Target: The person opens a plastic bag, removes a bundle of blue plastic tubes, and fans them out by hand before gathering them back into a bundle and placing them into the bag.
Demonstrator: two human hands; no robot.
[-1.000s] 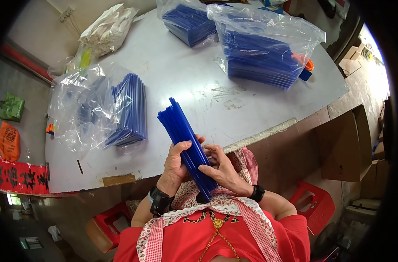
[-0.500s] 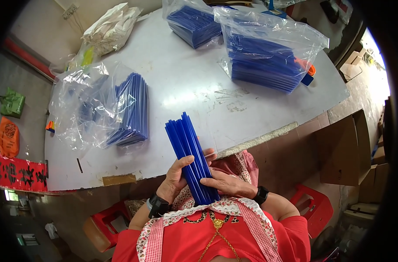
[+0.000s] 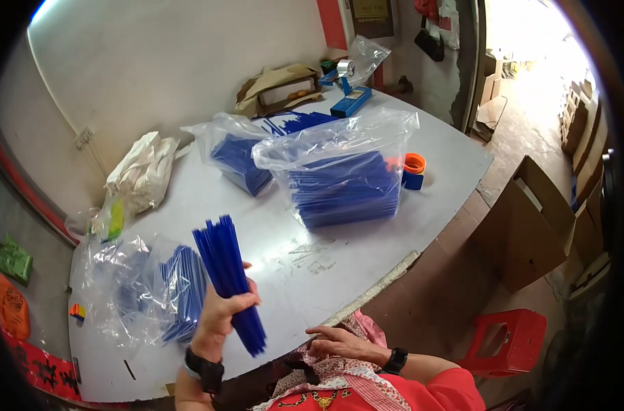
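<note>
My left hand (image 3: 223, 312) grips a bundle of blue plastic tubes (image 3: 220, 257) around its lower half, thumb across the front. The bundle tilts, its top end leaning left, above the front part of the table. My right hand (image 3: 343, 344) is empty, fingers loosely stretched out, near the table's front edge. Left of the bundle lies a clear plastic bag (image 3: 117, 294) with a stack of blue tubes (image 3: 183, 291) sticking out of it. Farther back, another clear bag (image 3: 339, 140) holds a large tube stack (image 3: 346, 192), and a smaller bagged stack (image 3: 240, 161) sits beside it.
Loose blue tubes (image 3: 302, 122), a blue tape dispenser (image 3: 352, 101) and a brown paper package (image 3: 278, 90) lie at the table's back. An orange tape roll (image 3: 414, 163) stands at the right. A cardboard box (image 3: 524, 226) and red stool (image 3: 507, 342) are on the floor.
My right hand has let go of the tubes and drawn away to the right. The bundle, now in my left hand alone, is held farther left. The view has tipped up toward the back wall.
</note>
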